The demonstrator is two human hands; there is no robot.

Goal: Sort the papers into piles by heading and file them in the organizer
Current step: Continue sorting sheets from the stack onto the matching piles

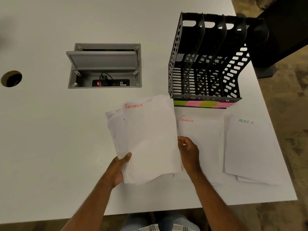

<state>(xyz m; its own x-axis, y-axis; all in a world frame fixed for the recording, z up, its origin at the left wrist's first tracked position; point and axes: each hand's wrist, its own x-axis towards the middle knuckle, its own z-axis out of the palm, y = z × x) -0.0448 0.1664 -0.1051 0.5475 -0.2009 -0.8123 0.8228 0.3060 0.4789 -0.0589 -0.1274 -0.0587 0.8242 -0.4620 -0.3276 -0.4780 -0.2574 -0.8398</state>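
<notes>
My left hand [119, 169] grips the lower left edge of a fanned stack of white papers [146, 139], thumb on top; its top sheet is headed FINANCE in orange. My right hand [189, 151] hovers at the stack's right edge with fingers loosely curled; whether it touches the top sheet is unclear. To the right lies a pile headed FINANCE [200, 140] on the table. Further right lies a pile headed ADMIN [250, 147] in green. A black slotted organizer [208, 64] stands behind the piles, with green and pink sticky labels along its front.
The white table [50, 130] has an open grey power box [105, 65] at centre back and a round cable hole [11, 78] at left. The table's right edge runs close to the ADMIN pile. A dark piece of furniture [283, 30] stands at the back right.
</notes>
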